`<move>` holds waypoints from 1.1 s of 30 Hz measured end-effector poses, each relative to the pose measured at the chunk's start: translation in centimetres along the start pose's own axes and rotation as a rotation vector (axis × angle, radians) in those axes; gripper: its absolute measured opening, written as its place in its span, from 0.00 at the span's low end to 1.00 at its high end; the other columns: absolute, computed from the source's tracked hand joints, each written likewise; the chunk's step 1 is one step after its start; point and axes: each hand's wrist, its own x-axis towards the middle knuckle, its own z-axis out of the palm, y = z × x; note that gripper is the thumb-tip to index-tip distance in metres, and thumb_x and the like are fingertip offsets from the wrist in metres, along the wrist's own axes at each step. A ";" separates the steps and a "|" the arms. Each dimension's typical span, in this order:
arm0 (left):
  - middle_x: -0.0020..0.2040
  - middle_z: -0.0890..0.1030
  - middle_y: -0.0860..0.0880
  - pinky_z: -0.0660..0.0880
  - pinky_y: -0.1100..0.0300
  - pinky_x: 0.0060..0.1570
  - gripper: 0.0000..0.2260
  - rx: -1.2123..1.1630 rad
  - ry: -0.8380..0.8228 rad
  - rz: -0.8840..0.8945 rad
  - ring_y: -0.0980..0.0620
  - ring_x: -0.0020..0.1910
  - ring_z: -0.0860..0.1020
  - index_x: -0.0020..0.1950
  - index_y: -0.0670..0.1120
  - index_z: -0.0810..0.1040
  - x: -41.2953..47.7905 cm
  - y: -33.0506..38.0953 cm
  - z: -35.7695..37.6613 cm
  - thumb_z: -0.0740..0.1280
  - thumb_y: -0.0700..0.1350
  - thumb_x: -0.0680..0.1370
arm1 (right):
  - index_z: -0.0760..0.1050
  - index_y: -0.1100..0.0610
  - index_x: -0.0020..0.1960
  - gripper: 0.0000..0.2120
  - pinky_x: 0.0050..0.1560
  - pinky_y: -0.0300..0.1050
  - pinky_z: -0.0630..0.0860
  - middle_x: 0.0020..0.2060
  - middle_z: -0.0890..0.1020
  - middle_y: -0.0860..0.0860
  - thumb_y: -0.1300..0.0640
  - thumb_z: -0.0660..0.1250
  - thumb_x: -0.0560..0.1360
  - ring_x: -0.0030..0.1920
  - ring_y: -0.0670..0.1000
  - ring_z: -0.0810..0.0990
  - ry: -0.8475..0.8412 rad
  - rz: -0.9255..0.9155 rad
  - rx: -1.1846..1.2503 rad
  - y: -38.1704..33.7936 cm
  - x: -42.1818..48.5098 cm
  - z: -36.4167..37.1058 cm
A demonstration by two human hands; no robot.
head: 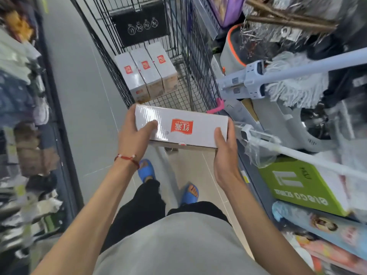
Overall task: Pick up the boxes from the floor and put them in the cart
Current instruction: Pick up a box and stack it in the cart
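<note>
Grey shirt [168, 245] fills the lower edge, nearest to us, with black trousers [139, 205] and blue sandals [147, 169] beyond it on the tiled floor [79, 96], just short of the near end of the cart [200, 72]. Both forearms reach toward the cart.

We see the left hand [135, 135], with a red string bracelet [127, 158] at its wrist, gripping the left end of a white box [182, 127], thumb laid on the top face. The right hand [226, 155] grips the right end of the same box, thumb on top and palm against the side. The hands are apart, one at each end, both clamped on the box.

The box is held level in the air, off the floor, at the near end of the cart. Whether it is already over the basket we cannot tell. It carries a red label on top under shiny wrap.

Inside the cart, three more white boxes [147, 70] with the same red label stand side by side, touching one another, against the cart's left wire wall. A black sign panel [139, 22] with round white symbols hangs at the cart's far end.

Right of the cart, close beside its wire wall, we note a mop [294, 84] with a pale handle, a grey bucket [232, 50] with an orange rim, and a green carton [303, 187] nearer to us. Left of the cart, across a strip of floor, runs a shelf [19, 96] of blurred goods.
</note>
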 end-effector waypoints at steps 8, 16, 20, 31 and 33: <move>0.57 0.80 0.54 0.81 0.60 0.47 0.24 0.023 -0.174 0.025 0.53 0.56 0.80 0.69 0.53 0.71 12.9 3.7 -1.8 0.70 0.46 0.73 | 0.66 0.37 0.74 0.27 0.53 0.28 0.76 0.58 0.82 0.31 0.51 0.68 0.78 0.60 0.35 0.80 0.206 -0.037 0.051 -1.4 5.9 8.4; 0.71 0.75 0.50 0.71 0.46 0.69 0.32 0.236 -0.457 0.070 0.47 0.68 0.75 0.77 0.52 0.66 24.2 7.9 -4.6 0.70 0.51 0.74 | 0.65 0.37 0.74 0.26 0.57 0.30 0.76 0.63 0.80 0.34 0.56 0.67 0.82 0.64 0.38 0.79 0.501 -0.013 0.195 -2.5 7.5 18.5; 0.68 0.77 0.51 0.73 0.51 0.66 0.28 0.264 -0.521 0.135 0.49 0.65 0.76 0.76 0.50 0.68 26.4 9.1 -5.6 0.70 0.47 0.76 | 0.65 0.46 0.79 0.27 0.63 0.38 0.79 0.68 0.80 0.44 0.54 0.67 0.82 0.66 0.43 0.80 0.562 -0.010 0.250 -2.7 7.1 21.4; 0.64 0.72 0.60 0.66 0.63 0.61 0.30 0.270 -0.591 0.302 0.56 0.64 0.70 0.77 0.52 0.67 24.8 9.7 -6.2 0.71 0.47 0.76 | 0.64 0.49 0.79 0.24 0.58 0.35 0.79 0.67 0.81 0.47 0.57 0.64 0.85 0.64 0.43 0.81 0.621 -0.052 0.333 -1.2 3.6 22.9; 0.54 0.71 0.66 0.66 0.61 0.58 0.29 0.262 -0.605 0.308 0.59 0.59 0.69 0.76 0.52 0.67 24.9 9.9 -6.6 0.71 0.45 0.76 | 0.64 0.49 0.79 0.25 0.59 0.35 0.79 0.68 0.80 0.47 0.58 0.64 0.85 0.64 0.44 0.81 0.638 -0.048 0.339 -1.4 3.5 23.3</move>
